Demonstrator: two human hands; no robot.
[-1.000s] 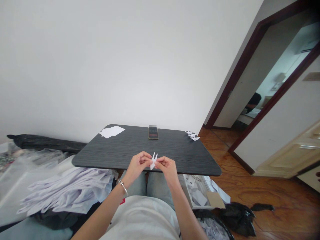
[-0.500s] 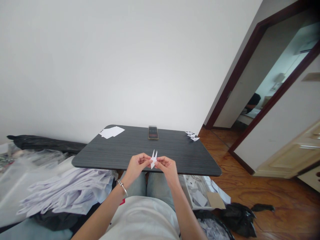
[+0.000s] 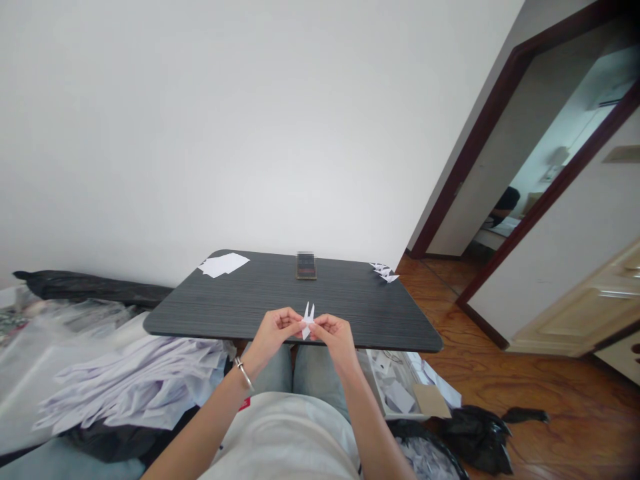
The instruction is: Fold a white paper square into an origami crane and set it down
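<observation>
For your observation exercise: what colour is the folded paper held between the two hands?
White. The folded paper shows best in the head view, against the dark table.

Folded piece (image 3: 308,319): white paper, matt, crisp creases.
Bench (image 3: 240,303): dark wood-grain top, matt, fine streaks.
Phone (image 3: 306,265): glossy screen.
Sheets (image 3: 223,264): plain white paper.
Bracelet (image 3: 243,375): polished metal.
Floor (image 3: 550,393): reddish wood, glossy varnish.
Bag (image 3: 475,433): black plastic, crinkled, slight sheen.
Jeans (image 3: 313,370): faded denim.
Wall (image 3: 250,133): smooth matt paint.

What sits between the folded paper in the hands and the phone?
Nothing: in the head view, only a bare stretch of dark table top lies between the folded paper and the phone.
</observation>
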